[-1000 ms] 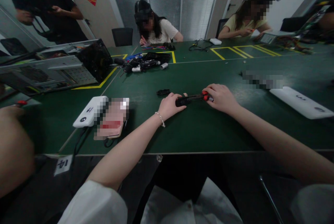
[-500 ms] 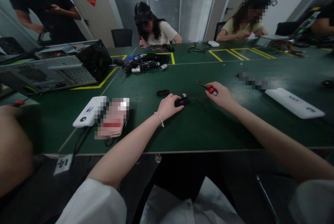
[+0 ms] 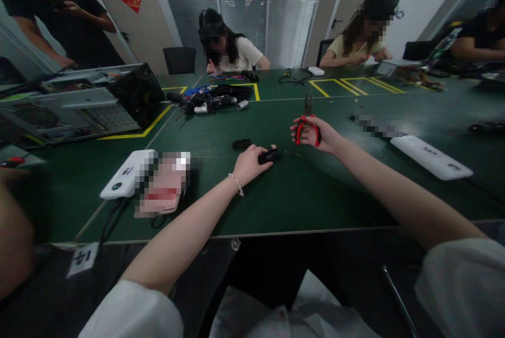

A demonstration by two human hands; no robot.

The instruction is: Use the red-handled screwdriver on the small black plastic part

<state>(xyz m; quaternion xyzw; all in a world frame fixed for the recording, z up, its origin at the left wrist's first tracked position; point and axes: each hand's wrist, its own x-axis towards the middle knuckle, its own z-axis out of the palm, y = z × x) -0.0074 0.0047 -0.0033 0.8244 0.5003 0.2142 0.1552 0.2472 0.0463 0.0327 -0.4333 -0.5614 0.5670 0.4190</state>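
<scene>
My left hand [image 3: 248, 163] rests on the green table [image 3: 315, 191], its fingers closed on a small black part [image 3: 270, 156] lying flat. My right hand [image 3: 315, 133] is lifted a little above the table, to the right of the part. It grips red-handled pliers [image 3: 306, 117] that stand upright with the jaws pointing up. A second small black piece [image 3: 241, 143] lies just beyond my left hand. Thin bits [image 3: 291, 152] lie on the table between my hands.
A white power bank [image 3: 122, 176] and a blurred item lie at the left. An open computer case [image 3: 74, 101] stands far left, with a heap of black tools [image 3: 209, 99] behind. A white bar [image 3: 430, 156] lies at the right. People sit across the table; someone's arm [image 3: 11, 233] shows at the left edge.
My right hand pulled the pliers away from the black part and raised them upright. My left hand kept holding the part on the table.
</scene>
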